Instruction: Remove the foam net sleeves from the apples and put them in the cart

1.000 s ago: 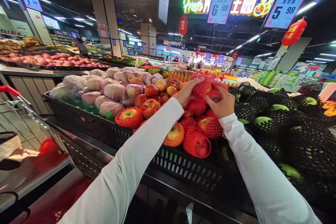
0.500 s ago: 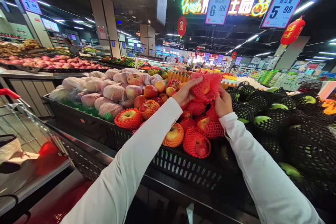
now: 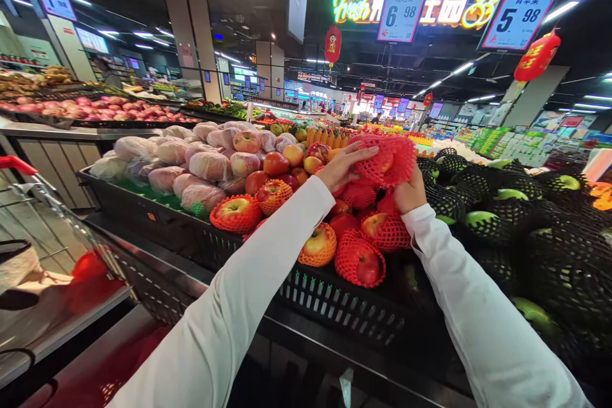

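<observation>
Both hands are raised over the apples in the black crate, holding an apple in a red foam net [image 3: 385,160]. My left hand [image 3: 345,166] grips it from the left, thumb and fingers around that side. My right hand [image 3: 412,190] is closed at the net's lower right, its fingers largely hidden behind the mesh. Just below lie red apples, several in red or orange foam nets, such as a netted apple [image 3: 366,261] and an orange-netted apple [image 3: 317,245] at the front edge.
Plastic-wrapped apples [image 3: 209,166] fill the crate's left part. To the right are green fruits in black nets [image 3: 482,220]. The black crate's slotted wall [image 3: 335,306] runs in front of me. A shopping cart [image 3: 52,217] stands at left. Price signs [image 3: 406,0] hang above.
The red net now looks more spread out, reaching further right over my right hand's fingers. My right hand has shifted slightly right and down.
</observation>
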A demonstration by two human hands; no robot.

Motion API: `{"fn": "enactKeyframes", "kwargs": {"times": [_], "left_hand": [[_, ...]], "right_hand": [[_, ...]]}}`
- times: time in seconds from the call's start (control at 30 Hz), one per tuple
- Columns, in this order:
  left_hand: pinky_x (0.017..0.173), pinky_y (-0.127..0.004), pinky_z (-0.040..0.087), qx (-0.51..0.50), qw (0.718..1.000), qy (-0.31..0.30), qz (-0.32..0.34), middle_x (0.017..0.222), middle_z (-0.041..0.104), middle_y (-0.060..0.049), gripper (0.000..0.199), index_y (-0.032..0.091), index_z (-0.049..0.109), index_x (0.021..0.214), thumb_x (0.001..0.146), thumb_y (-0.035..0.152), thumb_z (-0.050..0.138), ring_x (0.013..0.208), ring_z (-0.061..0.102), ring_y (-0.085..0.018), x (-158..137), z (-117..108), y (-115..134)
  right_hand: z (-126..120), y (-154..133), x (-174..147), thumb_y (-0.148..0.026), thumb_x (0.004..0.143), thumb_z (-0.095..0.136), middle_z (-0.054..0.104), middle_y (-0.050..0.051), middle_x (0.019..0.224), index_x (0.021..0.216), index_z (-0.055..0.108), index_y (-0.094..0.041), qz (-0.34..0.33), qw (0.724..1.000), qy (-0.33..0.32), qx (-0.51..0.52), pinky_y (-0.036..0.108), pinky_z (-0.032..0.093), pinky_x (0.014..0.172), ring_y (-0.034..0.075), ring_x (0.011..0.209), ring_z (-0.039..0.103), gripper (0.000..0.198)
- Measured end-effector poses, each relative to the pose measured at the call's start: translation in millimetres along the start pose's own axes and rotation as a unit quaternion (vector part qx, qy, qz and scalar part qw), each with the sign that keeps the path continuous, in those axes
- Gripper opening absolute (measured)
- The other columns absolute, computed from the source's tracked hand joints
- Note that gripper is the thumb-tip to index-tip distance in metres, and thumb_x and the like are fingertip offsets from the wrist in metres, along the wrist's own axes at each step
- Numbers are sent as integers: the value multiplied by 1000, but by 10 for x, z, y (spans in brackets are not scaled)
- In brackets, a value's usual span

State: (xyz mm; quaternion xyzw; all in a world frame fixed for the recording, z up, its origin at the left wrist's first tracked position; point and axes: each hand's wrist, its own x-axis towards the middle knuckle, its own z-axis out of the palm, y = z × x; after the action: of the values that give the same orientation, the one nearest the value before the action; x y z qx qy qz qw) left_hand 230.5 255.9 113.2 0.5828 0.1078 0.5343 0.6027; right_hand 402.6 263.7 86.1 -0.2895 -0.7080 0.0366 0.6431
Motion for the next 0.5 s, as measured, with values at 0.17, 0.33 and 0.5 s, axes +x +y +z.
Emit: {"fn": "enactKeyframes", "kwargs": {"times": [0.17, 0.33, 0.5], "left_hand": [[71, -29, 53, 2, 1000, -7, 18, 104, 66, -6, 51, 18, 65, 105, 66, 46, 81, 87, 63, -17, -12, 2, 3], [72, -31, 55, 12, 1000, -8, 16, 100, 67, -7, 48, 19, 66, 104, 70, 51, 78, 89, 64, -20, -5, -16, -9], [75, -33, 57, -2, 1000, 0, 5, 105, 68, -7, 51, 20, 66, 107, 71, 55, 76, 96, 65, -23, 2, -9, -26]], "right_hand": [[-5, -81, 10, -35, 80, 59, 68, 12, 116, 109, 64, -17, -57, 998, -10, -26, 44, 48, 100, 25, 107, 64, 35], [-64, -166, 8, -30, 74, 59, 70, 9, 91, 93, 66, -16, -82, 991, 7, -108, 39, 53, 78, 24, 83, 65, 25], [-102, -105, 1, -26, 71, 56, 69, 8, 81, 86, 66, -16, -48, 987, 5, -153, 37, 51, 72, 24, 77, 64, 21]]}}
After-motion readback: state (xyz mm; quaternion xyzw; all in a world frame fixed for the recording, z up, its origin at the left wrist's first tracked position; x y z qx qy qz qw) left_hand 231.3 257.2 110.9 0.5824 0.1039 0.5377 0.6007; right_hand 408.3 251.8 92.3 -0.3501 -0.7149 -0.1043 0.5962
